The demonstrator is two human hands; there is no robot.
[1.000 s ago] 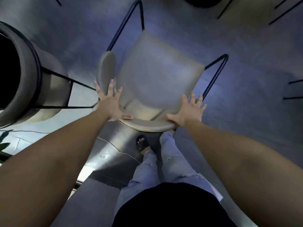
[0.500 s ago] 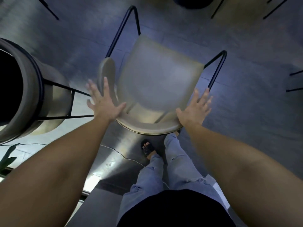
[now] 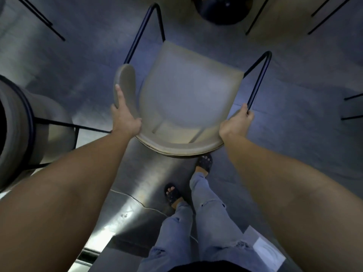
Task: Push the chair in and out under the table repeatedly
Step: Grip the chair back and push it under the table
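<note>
Gripping chair: left hand fingers straight along armrest, thumb hooked; right hand wrapped round frame tube. Push evenly, both sides.

Second chair cropped at left edge; round dark base cut at top; fingertips of right hand hidden behind chair frame.

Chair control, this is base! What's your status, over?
Left hand gripping armrest, right hand gripping black frame tube. Chair upright on floor. Another chair close at left, apart.
</note>
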